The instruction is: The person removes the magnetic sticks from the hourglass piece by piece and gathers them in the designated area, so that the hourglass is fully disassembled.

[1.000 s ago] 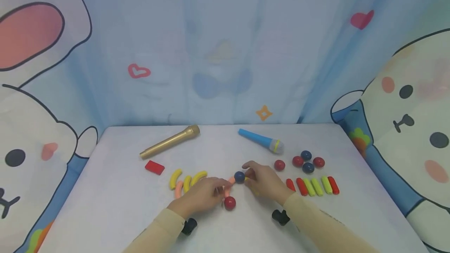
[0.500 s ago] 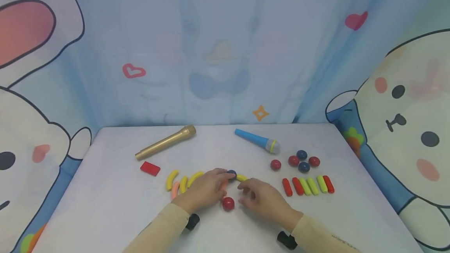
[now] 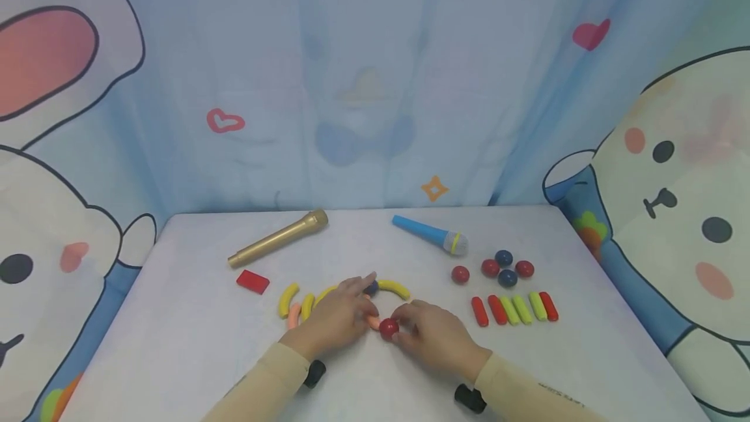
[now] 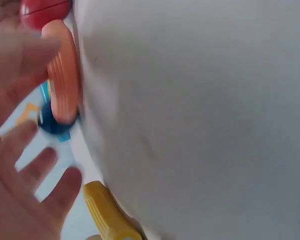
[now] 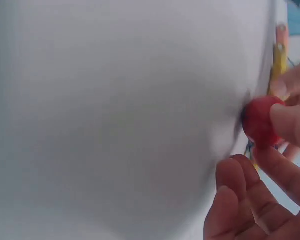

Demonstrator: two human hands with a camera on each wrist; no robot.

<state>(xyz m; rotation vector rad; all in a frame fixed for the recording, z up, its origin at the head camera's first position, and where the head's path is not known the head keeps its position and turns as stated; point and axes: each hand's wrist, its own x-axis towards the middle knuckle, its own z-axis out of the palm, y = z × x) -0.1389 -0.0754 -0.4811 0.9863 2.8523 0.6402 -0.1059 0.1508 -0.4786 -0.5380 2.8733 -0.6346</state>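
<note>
My right hand (image 3: 439,340) pinches a glossy red ball (image 3: 389,329) between thumb and fingers, seen closely in the right wrist view (image 5: 260,120). My left hand (image 3: 334,318) holds a curved orange stick (image 4: 65,75) between thumb and index finger, its other fingers spread. One end of that stick meets the red ball. Its other end is at a dark blue ball (image 3: 371,288), partly covered by the left fingers in the head view. A curved yellow stick (image 3: 394,289) extends rightward from the blue ball.
Left of the hands lie curved yellow sticks (image 3: 288,299), another orange stick (image 3: 293,315) and a red block (image 3: 253,281). Behind are a gold microphone (image 3: 278,238) and a blue microphone (image 3: 428,232). At right are several loose balls (image 3: 507,278) and straight red and green sticks (image 3: 521,309).
My right hand has left the yellow stick beside the blue ball, moved nearer and taken hold of the red ball. The red ball has shifted slightly right and away from me.
</note>
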